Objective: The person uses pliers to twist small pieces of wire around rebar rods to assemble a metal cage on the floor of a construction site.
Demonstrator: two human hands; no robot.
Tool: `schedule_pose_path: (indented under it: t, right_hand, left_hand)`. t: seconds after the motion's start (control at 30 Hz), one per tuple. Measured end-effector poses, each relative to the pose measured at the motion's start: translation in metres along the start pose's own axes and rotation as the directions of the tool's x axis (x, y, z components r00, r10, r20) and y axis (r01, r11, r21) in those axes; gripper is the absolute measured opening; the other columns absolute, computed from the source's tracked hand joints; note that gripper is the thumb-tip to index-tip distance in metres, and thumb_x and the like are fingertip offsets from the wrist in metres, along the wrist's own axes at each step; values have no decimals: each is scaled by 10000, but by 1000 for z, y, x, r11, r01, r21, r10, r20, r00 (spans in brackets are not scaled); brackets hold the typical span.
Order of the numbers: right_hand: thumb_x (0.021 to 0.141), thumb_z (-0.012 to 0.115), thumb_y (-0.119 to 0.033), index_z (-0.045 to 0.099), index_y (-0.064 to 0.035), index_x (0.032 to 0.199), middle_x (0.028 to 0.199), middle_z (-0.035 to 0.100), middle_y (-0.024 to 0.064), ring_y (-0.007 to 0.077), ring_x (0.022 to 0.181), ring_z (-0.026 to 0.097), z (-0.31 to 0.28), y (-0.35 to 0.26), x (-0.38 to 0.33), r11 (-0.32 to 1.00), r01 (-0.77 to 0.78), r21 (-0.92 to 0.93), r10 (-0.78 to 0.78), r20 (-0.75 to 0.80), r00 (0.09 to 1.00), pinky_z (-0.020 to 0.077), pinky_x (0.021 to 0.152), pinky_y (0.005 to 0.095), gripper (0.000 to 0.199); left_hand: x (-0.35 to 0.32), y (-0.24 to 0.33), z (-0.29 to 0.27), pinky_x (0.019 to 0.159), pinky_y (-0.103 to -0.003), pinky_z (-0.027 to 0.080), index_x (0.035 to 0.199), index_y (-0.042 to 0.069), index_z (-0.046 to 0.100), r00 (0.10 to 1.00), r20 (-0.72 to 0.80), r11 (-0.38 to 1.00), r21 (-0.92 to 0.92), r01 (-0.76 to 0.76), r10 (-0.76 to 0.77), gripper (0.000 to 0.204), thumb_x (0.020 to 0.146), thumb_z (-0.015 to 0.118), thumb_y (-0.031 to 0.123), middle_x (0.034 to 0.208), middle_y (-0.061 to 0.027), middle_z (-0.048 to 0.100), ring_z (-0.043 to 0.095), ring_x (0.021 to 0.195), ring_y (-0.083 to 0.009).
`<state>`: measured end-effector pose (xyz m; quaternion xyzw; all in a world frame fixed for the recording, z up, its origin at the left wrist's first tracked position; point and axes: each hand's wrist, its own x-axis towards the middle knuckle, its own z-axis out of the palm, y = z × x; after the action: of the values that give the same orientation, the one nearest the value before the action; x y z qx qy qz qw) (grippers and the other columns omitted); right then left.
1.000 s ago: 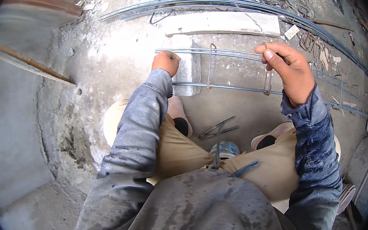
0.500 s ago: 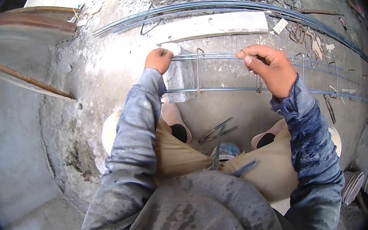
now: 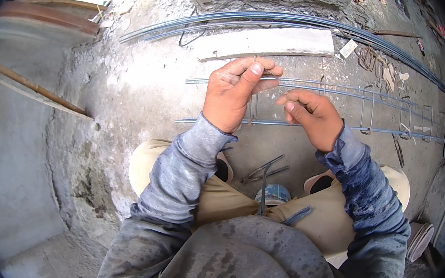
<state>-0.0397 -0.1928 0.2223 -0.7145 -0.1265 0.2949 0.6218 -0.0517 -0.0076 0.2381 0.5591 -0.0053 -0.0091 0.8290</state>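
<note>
A long cage of steel bars (image 3: 300, 125) with square wire stirrups (image 3: 368, 108) spans the space ahead of me. My left hand (image 3: 230, 93) is over the far bars near the cage's left end, beside a stirrup (image 3: 251, 109). Its thumb and fingers are pinched together; what they hold is too thin to make out. My right hand (image 3: 314, 116) sits just right of it, between the far and near bars, thumb against curled forefinger. Anything in that pinch is too small to name. Pliers-like long-handled cutters (image 3: 265, 169) lie on the floor between my feet.
A bundle of long bars (image 3: 257, 17) curves behind a pale board (image 3: 276, 40). Loose bent stirrups (image 3: 369, 59) lie at the far right. A pole (image 3: 33, 86) leans at left. A round container (image 3: 273, 193) stands between my legs; stacked buckets (image 3: 420, 241) are at right.
My left hand has left the cage's end and moved right to the stirrup. My right hand has come left and nearer, away from the far bar. The view has shifted slightly.
</note>
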Motion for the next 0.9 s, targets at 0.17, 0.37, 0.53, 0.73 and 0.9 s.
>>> schedule_pose_path:
  t: [0.17, 0.37, 0.53, 0.73, 0.9]
  right_hand:
    - [914, 540, -259, 582, -37, 1066, 675, 572, 84, 184, 605, 545, 12, -4, -4, 960, 118, -254, -153, -119, 981, 453, 596, 322, 272]
    - [916, 508, -241, 565, -31, 1011, 666, 569, 196, 370, 622, 581, 19, -8, -10, 870, 141, -473, -245, -166, 955, 445, 565, 428, 238]
    - [923, 474, -211, 581, -28, 951, 740, 605, 196, 372, 698, 604, 19, -5, -8, 838, 235, -493, -270, 0, 963, 462, 608, 431, 214]
    - [940, 447, -199, 605, -27, 951, 707, 591, 163, 297, 651, 590, 11, 1, 1, 937, 275, -218, -260, 94, 961, 449, 615, 361, 234]
    - [935, 465, -225, 593, -31, 966, 750, 607, 197, 373, 704, 598, 10, 9, -1, 923, 178, -341, -201, -32, 979, 454, 618, 407, 234]
  left_hand:
    - [0, -1, 4, 854, -402, 519, 1032, -77, 571, 999, -34, 995, 97, -23, 26, 275, 929, 525, 174, 956, -177, 628, 627, 919, -279]
    - [-5, -8, 18, 813, -380, 522, 988, -59, 563, 994, -94, 992, -116, 45, -56, 230, 933, 513, 159, 894, -146, 627, 631, 858, -255]
    - [-8, -9, 16, 785, -368, 524, 968, -47, 559, 985, -151, 987, -150, 61, -83, 197, 933, 504, 139, 838, -110, 601, 619, 805, -222]
    - [-6, -3, 10, 805, -367, 516, 1003, -62, 564, 992, -92, 993, -80, 81, -89, 218, 932, 501, 134, 894, -135, 617, 617, 876, -236]
    - [-8, -3, 14, 892, -385, 476, 1138, -87, 534, 989, 37, 974, -170, 147, -143, 341, 935, 502, 185, 1015, -189, 626, 604, 958, -263]
